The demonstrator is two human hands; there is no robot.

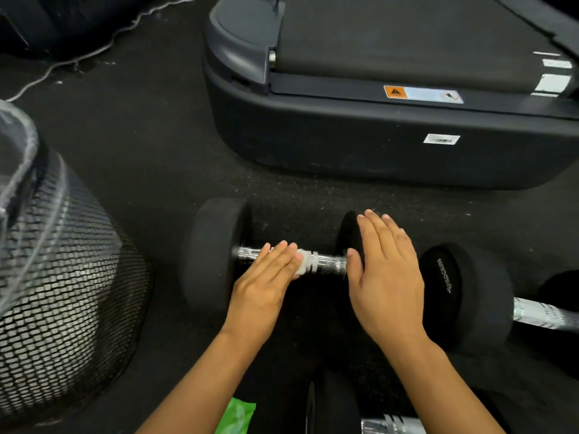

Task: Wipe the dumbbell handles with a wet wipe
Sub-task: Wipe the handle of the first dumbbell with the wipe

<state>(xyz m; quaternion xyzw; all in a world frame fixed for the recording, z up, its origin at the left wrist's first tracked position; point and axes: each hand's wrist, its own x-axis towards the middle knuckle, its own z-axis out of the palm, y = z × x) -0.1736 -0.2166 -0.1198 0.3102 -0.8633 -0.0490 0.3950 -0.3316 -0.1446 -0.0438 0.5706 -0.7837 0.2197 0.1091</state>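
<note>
Head view, the only one. Your left hand [266,278] lies over the chrome handle [326,264] of the near-centre dumbbell [216,255], which sits on the black floor [156,170] just in front of the treadmill base [376,145]. Fingers [280,255] are straight and together, pressing a white wet wipe [301,264] onto the bar; only a folded edge of the wipe shows past the fingertips. Whether the thumb wraps under the bar is hidden.

Your right hand [383,277] is flat, its fingers extended, resting on the right-hand weight head [347,233]. It holds nothing; looks like it is steadying the dumbbell against rolling.

Step in hand, as I read it: wiping this first handle, with the wipe at mid-bar. The stretch toward the right head is still bare chrome, so probably not covered yet.

Next move calls for: slide the wipe along the bar to the right collar, then roll the dumbbell with the right hand to reach the underside.

Still to do: a second dumbbell [470,296] to the right, its handle [545,314] running off frame, and a third bar [391,426] at the near edge. Green wipe pack [236,416] lies near, between your forearms. Mesh bin [62,277] on the left, cable [94,51] far left.
</note>
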